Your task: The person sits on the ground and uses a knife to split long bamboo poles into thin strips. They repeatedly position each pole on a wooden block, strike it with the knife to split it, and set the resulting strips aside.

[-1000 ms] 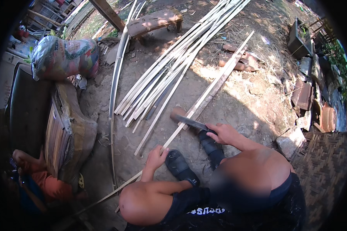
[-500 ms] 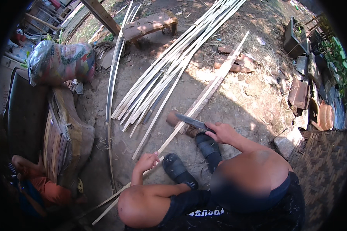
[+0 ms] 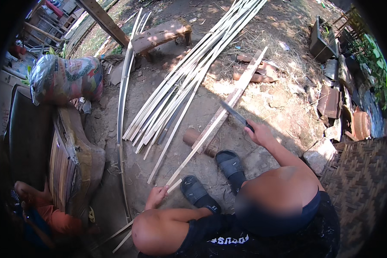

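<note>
My left hand (image 3: 158,196) is closed around the near end of a long pale bamboo strip (image 3: 188,160). The strip slants away from me to the upper right, over a narrow wooden board (image 3: 216,124) propped on a short round log (image 3: 191,137). In my right hand (image 3: 259,133) is the dark handle of a long-bladed knife (image 3: 234,114). Its blade points up and to the left, over or against the strip; whether it touches I cannot tell. Behind my left hand, other strip ends (image 3: 124,242) stick out beside my knee.
A loose pile of split bamboo strips (image 3: 176,94) lies ahead on the dirt, with longer strips (image 3: 124,99) left of it. A low wooden bench (image 3: 161,36) and a stuffed sack (image 3: 66,77) stand beyond. Another person's leg (image 3: 64,221) shows lower left. A woven mat (image 3: 357,180) lies right.
My right hand and the knife have moved up and right along the strip, away from the log. My left hand has moved slightly down and left, drawing the strip's far end nearer.
</note>
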